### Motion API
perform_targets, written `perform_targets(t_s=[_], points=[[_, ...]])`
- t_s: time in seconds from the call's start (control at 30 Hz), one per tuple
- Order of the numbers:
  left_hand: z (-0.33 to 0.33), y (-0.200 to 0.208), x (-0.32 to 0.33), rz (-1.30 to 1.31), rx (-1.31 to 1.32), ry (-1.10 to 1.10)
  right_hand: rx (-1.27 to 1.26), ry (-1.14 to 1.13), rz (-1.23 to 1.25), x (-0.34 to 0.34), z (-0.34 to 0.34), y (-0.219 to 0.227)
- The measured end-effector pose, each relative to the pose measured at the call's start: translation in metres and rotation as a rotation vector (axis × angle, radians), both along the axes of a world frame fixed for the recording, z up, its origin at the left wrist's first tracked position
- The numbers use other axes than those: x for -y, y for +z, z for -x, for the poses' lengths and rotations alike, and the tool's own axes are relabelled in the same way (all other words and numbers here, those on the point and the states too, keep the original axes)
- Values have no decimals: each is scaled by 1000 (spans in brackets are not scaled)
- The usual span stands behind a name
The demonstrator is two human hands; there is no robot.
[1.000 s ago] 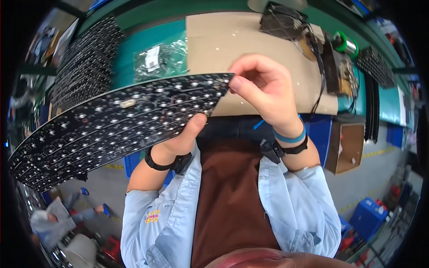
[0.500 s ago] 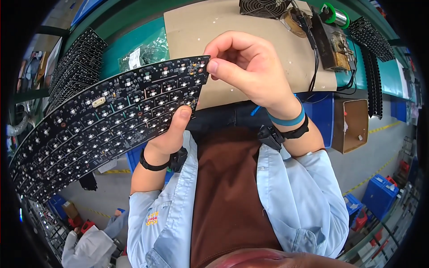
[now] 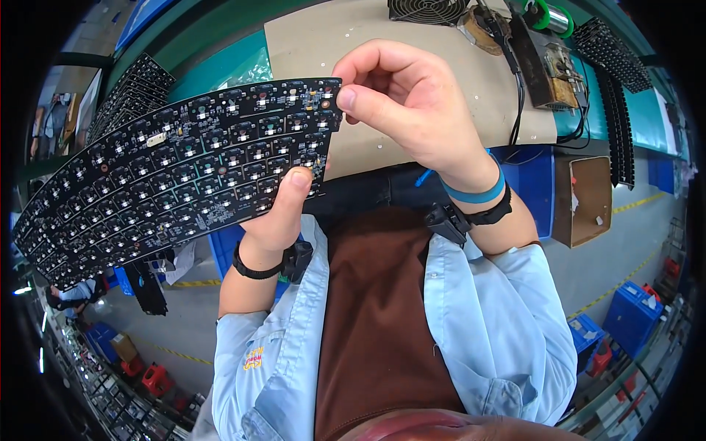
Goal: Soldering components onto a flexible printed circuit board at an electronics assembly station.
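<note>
A long black keyboard circuit board (image 3: 184, 165), covered with rows of small components and a white connector, is held up at a slant over the left side. My left hand (image 3: 278, 209) is closed on its lower right edge, thumb lying on the component face and the other fingers mostly hidden behind. At the board's upper right corner, my right hand (image 3: 401, 103) is closed in a pinch, thumb and forefinger meeting at the edge. I cannot make out any small part between those fingertips.
Brown sheeting (image 3: 309, 44) covers the green bench. Behind the board stands a stack of black circuit boards (image 3: 136, 88). At the far right are a fan (image 3: 430, 9), a solder spool (image 3: 551, 18), a soldering stand (image 3: 548, 73) and more boards (image 3: 610, 51). A cardboard box (image 3: 585, 202) sits beside the bench.
The board has tipped so its face shows more fully, and its left lower end has risen. My right hand has moved up slightly with the corner. Both hands keep their hold.
</note>
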State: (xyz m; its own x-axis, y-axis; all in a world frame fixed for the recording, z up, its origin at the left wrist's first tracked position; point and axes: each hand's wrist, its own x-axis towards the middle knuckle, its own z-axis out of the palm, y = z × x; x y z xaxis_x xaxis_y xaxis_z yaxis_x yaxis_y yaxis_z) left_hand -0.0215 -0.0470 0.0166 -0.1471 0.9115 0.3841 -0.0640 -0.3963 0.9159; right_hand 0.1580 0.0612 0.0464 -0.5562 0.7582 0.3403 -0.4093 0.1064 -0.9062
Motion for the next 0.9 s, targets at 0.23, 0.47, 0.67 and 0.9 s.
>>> perform_targets(t_s=[0.23, 0.47, 0.67, 0.9], points=[[-16, -9, 15, 15, -117, 78, -47, 40, -60, 7, -10, -15], [-19, 2, -2, 18, 111, 3, 36, -16, -19, -3, -10, -4], [-13, 13, -14, 67, 171, -71, 56, -40, 44, -10, -7, 7], [-22, 35, -12, 111, 237, -74, -15, -20, 68, -7, -12, 8]])
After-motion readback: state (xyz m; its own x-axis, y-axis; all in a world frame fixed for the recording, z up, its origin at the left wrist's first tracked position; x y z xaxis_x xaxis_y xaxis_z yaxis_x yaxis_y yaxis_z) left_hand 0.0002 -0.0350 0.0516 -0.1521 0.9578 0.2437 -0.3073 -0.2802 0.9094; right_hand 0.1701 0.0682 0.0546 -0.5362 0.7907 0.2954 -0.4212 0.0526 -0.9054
